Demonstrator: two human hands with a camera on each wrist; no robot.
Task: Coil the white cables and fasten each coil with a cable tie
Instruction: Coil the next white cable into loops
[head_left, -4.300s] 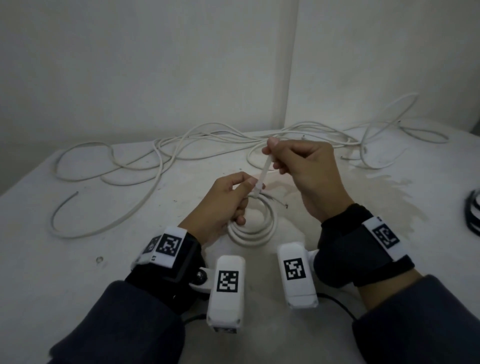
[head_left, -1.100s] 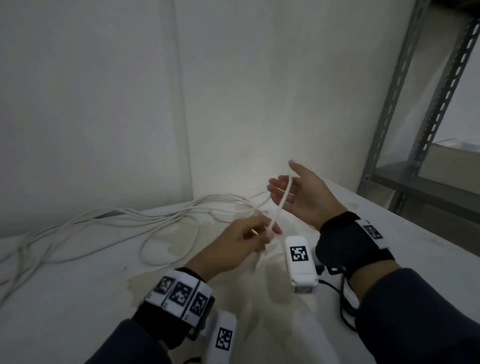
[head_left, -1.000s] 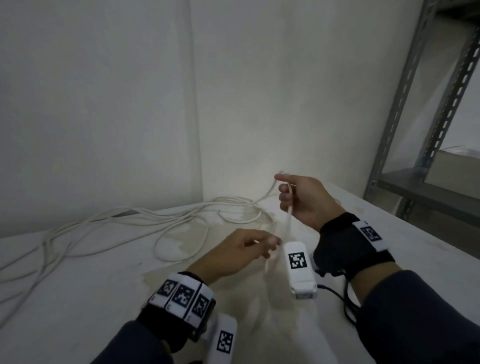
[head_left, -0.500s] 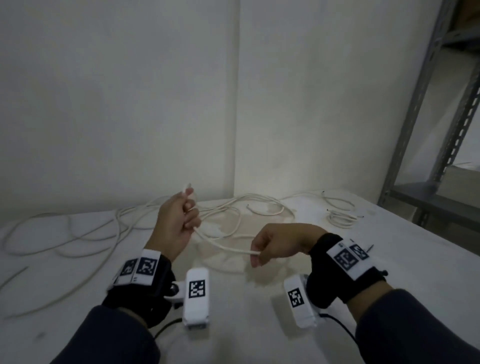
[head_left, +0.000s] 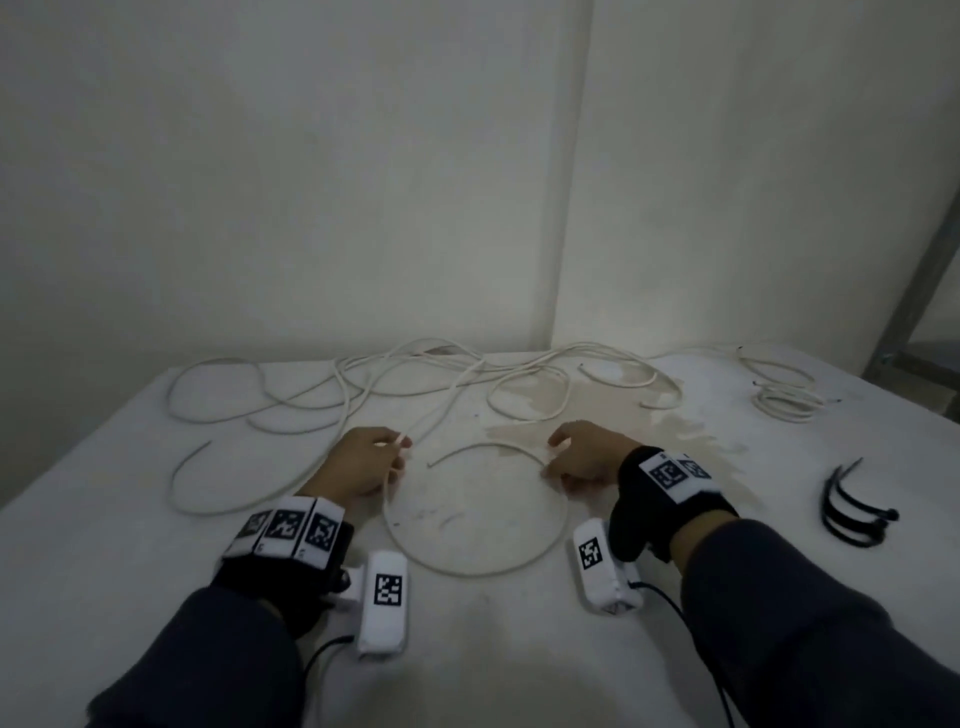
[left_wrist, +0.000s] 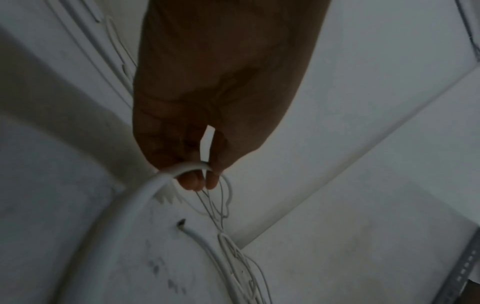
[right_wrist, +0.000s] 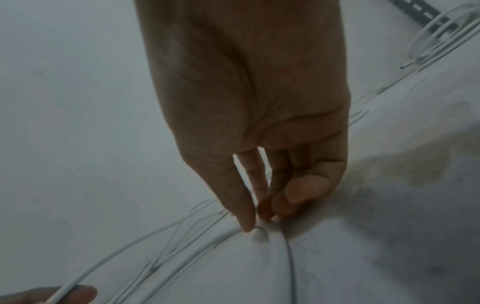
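A white cable (head_left: 470, 572) lies in one wide loop on the white table (head_left: 130, 519) between my hands. My left hand (head_left: 396, 453) pinches one stretch of it, and the left wrist view shows the cable (left_wrist: 145, 191) curving out from under the fingertips. My right hand (head_left: 554, 459) pinches the loop's other side, thumb and fingers closed on the cable (right_wrist: 260, 236) just above the table. From the right hand a short arc runs left to a free end (head_left: 431, 464). A tangle of loose white cables (head_left: 363, 384) lies behind the hands.
A small finished coil (head_left: 784, 405) sits at the back right. Several black cable ties (head_left: 852, 514) lie at the right edge. A brownish stain (head_left: 649, 415) marks the table behind my right hand. White walls meet in a corner behind, and a metal shelf upright (head_left: 914, 291) stands at far right.
Both hands have come down to the table and moved apart. My left hand, raised with the cable half a second ago, is now low, and the cable lies in a wide loop.
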